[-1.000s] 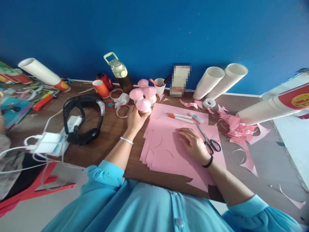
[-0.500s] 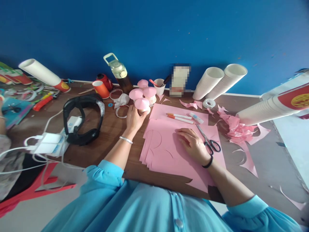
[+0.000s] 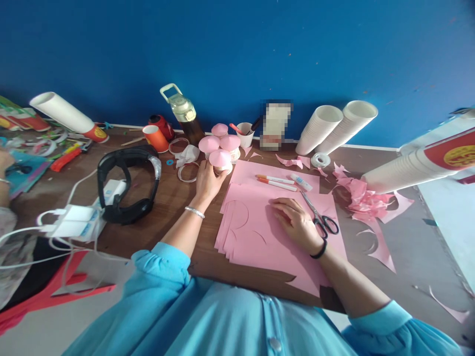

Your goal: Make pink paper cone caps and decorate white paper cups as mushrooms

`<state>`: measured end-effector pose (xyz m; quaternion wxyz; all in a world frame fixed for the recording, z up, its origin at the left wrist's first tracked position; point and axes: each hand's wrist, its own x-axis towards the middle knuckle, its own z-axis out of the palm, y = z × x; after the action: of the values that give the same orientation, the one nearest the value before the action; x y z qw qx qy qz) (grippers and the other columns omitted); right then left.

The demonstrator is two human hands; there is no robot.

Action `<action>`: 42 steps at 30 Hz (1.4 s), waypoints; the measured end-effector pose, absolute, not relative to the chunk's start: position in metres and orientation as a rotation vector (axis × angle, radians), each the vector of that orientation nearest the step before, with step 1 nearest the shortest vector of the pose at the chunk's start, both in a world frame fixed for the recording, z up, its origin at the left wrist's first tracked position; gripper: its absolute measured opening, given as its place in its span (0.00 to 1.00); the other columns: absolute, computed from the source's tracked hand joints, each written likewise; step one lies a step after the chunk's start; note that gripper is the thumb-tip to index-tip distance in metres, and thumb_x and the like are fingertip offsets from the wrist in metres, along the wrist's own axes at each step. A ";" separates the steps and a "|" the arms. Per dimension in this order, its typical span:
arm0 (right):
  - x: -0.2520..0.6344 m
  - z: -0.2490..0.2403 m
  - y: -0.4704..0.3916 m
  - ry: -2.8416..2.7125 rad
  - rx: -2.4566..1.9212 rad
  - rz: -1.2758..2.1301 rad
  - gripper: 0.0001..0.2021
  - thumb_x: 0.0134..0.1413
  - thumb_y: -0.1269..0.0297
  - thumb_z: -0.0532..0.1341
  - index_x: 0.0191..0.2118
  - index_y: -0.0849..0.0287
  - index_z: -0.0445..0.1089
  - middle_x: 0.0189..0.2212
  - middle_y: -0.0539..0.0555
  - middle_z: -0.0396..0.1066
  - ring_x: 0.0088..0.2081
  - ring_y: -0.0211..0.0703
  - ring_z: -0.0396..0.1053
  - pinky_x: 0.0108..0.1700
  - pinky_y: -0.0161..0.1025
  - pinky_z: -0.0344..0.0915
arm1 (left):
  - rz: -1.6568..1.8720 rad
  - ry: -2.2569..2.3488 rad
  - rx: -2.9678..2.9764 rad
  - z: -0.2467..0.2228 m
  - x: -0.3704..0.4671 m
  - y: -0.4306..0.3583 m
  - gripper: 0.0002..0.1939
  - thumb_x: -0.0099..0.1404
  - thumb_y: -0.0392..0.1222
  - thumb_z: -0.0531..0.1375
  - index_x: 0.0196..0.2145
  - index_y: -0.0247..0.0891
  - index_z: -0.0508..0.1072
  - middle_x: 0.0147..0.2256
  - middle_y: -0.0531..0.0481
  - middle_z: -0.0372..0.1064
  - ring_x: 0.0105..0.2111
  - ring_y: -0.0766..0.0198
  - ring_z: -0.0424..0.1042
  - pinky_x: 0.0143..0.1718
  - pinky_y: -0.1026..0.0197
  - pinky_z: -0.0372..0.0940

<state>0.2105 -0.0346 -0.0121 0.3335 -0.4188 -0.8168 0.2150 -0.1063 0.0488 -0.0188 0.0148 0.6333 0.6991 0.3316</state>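
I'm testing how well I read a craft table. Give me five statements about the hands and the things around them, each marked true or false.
1. The left hand holds the front pink-topped cup. True.
2. The scissors lie on bare wood. False: the scissors lie on pink paper.
3. The right hand rests on the paper. True.
4. Two markers lie on pink paper. True.
5. The black headset is right of the bottle. False: the black headset is left of the bottle.

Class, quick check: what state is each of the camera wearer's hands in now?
Left hand: closed around the nearest pink-topped piece.
Right hand: open, loosely bent, resting on the pink paper.
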 end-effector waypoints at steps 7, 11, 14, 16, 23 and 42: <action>0.210 -0.013 -0.035 -2.127 -1.103 0.556 0.11 0.67 0.69 0.58 0.48 0.53 0.77 0.49 0.58 0.78 0.52 0.52 0.76 0.55 0.51 0.75 | 1.058 2.160 2.001 -0.021 -0.106 0.051 0.25 0.61 0.46 0.70 0.52 0.32 0.72 0.45 0.35 0.72 0.51 0.41 0.74 0.54 0.45 0.69; 0.210 -0.013 -0.035 -2.132 -1.099 0.543 0.11 0.68 0.70 0.58 0.49 0.55 0.77 0.49 0.58 0.78 0.52 0.51 0.75 0.55 0.50 0.74 | 1.035 2.167 2.005 -0.022 -0.108 0.052 0.25 0.61 0.45 0.71 0.51 0.31 0.72 0.45 0.36 0.72 0.51 0.42 0.74 0.54 0.45 0.70; 0.211 -0.014 -0.035 -2.137 -1.099 0.543 0.11 0.68 0.70 0.58 0.49 0.55 0.77 0.50 0.58 0.77 0.52 0.51 0.75 0.55 0.50 0.74 | 1.018 2.190 1.998 -0.022 -0.109 0.053 0.26 0.61 0.47 0.71 0.51 0.31 0.71 0.44 0.36 0.72 0.50 0.42 0.74 0.54 0.45 0.70; 0.211 -0.014 -0.035 -2.140 -1.095 0.541 0.11 0.67 0.71 0.58 0.49 0.55 0.76 0.50 0.58 0.77 0.52 0.51 0.75 0.55 0.50 0.74 | 1.015 2.190 2.006 -0.022 -0.109 0.054 0.26 0.61 0.48 0.71 0.52 0.31 0.71 0.45 0.36 0.71 0.51 0.42 0.74 0.54 0.45 0.70; 0.211 -0.016 -0.034 -2.138 -1.101 0.526 0.11 0.67 0.71 0.58 0.49 0.55 0.76 0.49 0.59 0.78 0.52 0.51 0.75 0.54 0.51 0.75 | 0.999 2.148 2.019 -0.021 -0.109 0.048 0.24 0.62 0.45 0.70 0.51 0.32 0.71 0.46 0.36 0.71 0.52 0.43 0.73 0.55 0.44 0.70; 0.208 -0.012 -0.035 -2.161 -1.119 0.516 0.12 0.68 0.72 0.57 0.49 0.55 0.76 0.51 0.58 0.77 0.52 0.51 0.74 0.54 0.50 0.75 | 0.642 1.715 2.539 0.017 -0.069 -0.044 0.17 0.72 0.40 0.59 0.56 0.36 0.70 0.52 0.37 0.73 0.53 0.48 0.73 0.56 0.46 0.71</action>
<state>0.2077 -0.0348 -0.0122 0.3211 -0.4261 -0.8226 0.1964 -0.0688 -0.0440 0.0170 0.0054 0.8110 0.5478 0.2052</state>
